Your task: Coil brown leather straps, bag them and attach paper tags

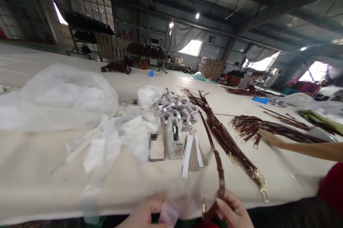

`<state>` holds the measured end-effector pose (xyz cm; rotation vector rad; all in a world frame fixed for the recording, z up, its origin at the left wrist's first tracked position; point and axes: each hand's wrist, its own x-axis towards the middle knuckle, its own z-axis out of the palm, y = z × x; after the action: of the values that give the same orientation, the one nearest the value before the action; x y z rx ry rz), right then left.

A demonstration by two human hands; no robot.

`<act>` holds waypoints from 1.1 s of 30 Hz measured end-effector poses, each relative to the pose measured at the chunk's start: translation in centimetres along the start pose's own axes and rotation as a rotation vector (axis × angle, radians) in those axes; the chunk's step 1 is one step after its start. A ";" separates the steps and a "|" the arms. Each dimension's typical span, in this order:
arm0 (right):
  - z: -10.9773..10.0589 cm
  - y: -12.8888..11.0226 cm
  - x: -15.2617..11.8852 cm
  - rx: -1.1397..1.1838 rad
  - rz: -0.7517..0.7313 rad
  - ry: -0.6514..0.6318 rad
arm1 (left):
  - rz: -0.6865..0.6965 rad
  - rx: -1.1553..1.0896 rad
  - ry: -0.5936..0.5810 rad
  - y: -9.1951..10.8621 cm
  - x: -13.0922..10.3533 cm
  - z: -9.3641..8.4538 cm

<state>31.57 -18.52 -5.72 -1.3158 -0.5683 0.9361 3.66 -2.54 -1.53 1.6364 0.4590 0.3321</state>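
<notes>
At the table's front edge my right hand [232,208] is closed on a brown leather strap [219,165], which runs up the table from my fingers. A gold clasp [204,206] hangs at the strap's lower end. My left hand [151,210], blurred, pinches a small translucent plastic piece [169,213] to the left of the clasp. Ahead of my hands stand a tape dispenser [174,138] and a pale, pixelated rectangular item [157,147]. White and grey strips [192,155] lie beside the dispenser. A bundle of brown straps [225,138] with gold hooks stretches along the right.
Crumpled white wrapping [128,131] and a large clear plastic bag [64,96] cover the left side. Coiled straps in plastic [182,108] lie mid-table. At the right, another person's hand [270,138] touches a second strap pile [284,131]. Blue pieces [260,99] lie farther off.
</notes>
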 end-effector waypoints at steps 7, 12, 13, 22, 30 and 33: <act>9.9 5.3 -4.6 -0.403 -0.167 -0.278 | -0.028 -0.109 -0.185 -1.1 1.2 2.2; 9.3 3.3 -4.5 -0.361 0.055 -0.399 | -0.068 -0.074 -0.075 -2.2 0.5 2.4; 8.9 2.7 -4.1 -0.263 0.122 -0.326 | -0.002 0.008 -0.107 -2.1 0.2 2.2; 12.5 2.0 -2.3 0.203 0.402 -0.347 | 0.227 0.254 -0.156 -0.8 -2.2 2.5; 13.5 1.3 -2.8 0.249 0.392 -0.247 | 0.204 0.210 -0.111 -1.4 -2.5 3.4; 13.3 1.6 -2.7 0.159 0.383 -0.232 | 0.209 0.201 -0.112 -1.3 -2.4 3.3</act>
<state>19.02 -13.40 -4.17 -1.2002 -0.4124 1.4333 2.98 -6.47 -3.12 1.8943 0.2428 0.3561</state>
